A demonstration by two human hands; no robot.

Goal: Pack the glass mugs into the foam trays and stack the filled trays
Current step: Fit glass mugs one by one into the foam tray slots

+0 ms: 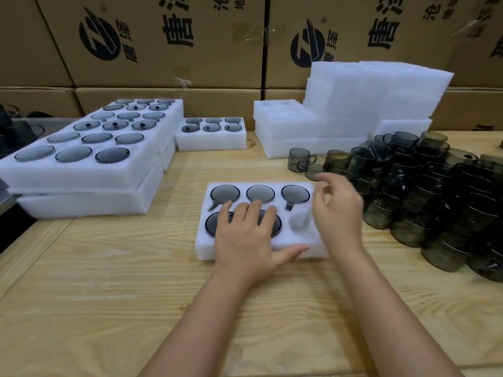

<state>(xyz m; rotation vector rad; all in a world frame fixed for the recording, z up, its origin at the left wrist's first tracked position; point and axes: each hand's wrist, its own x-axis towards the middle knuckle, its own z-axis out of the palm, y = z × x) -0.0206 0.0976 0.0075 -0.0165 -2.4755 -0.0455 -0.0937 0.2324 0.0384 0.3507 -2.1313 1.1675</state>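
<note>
The foam tray [204,248] sits in the middle of the wooden tabletop [109,295], and everything else is placed around it. Three smoky glass mugs [260,193] fill its far row, while its near-right pocket [298,221] is bare. The left hand [246,238] lies flat on the tray's near row, fingers spread and straight over dark glass there, thumb along the front edge. The right hand [337,210] hovers over the tray's right end, fingers loosely curled and holding nothing. To the right of the tray is a heap of loose mugs [424,191]. To its left stand stacked filled trays [81,159], beyond it a small filled tray [211,134] and a stack of unfilled foam [340,104], with cardboard boxes [163,36] behind
</note>
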